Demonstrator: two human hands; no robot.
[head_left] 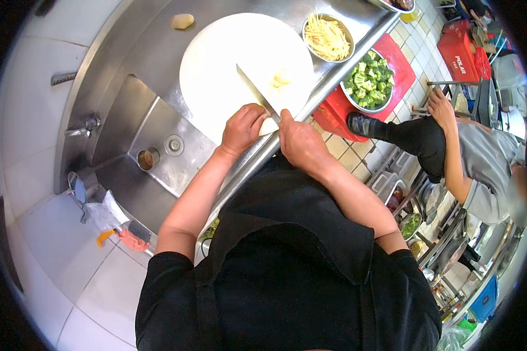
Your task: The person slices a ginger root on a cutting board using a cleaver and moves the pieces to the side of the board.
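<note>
A round white cutting board [216,70] lies on the steel counter. My right hand [303,143] is closed round the handle of a knife [255,90], whose blade points up and left across the board. Beside the blade, my left hand [244,127] has its fingers bent down on a pale yellow piece of food [268,126] at the board's near edge. Some pale slices [281,78] rest on the board beyond the knife. A metal bowl of pale yellow strips [328,38] stands at the board's right.
A steel sink [164,155] with a metal cup [148,159] is at left. One peeled piece [182,21] lies behind the board. A bowl of broccoli [368,81] sits on a red stool [399,65]; another person [480,158] sits at right, near shelves.
</note>
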